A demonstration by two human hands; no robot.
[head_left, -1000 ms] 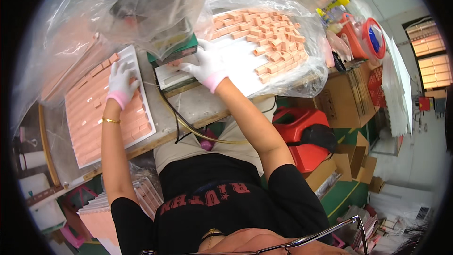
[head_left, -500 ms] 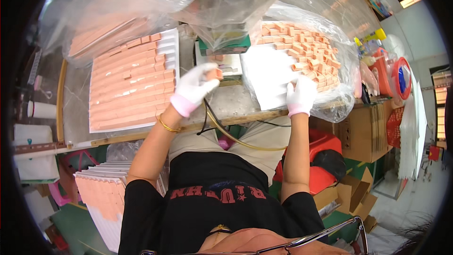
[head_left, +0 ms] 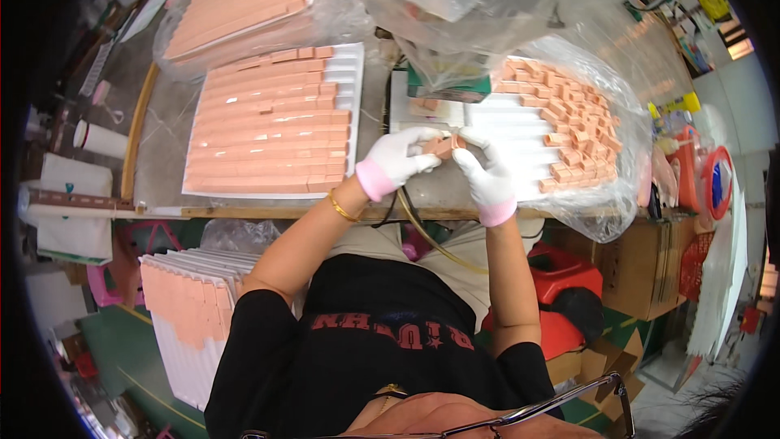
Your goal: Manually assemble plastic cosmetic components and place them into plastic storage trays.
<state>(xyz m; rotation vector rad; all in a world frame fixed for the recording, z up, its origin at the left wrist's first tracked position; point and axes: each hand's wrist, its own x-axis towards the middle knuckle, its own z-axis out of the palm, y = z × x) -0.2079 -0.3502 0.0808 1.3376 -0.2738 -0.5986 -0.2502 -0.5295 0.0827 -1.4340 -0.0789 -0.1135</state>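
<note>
Both hands are now meeting before the white tray (head_left: pixel 520 142), left hand (head_left: pixel 396 161) and right hand (head_left: pixel 486 180) seemingly pinching one small pink block (head_left: pixel 444 146) together

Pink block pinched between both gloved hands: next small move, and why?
Probably carry the small pink block left to the white tray and set it in the bare strip at its right edge. Left hand and right hand both pinch it above the table; that tray's rows are almost full.

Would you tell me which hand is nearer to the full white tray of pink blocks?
Left. The left hand lies just beside the tray; the right hand is farther off, beyond the left.
</note>
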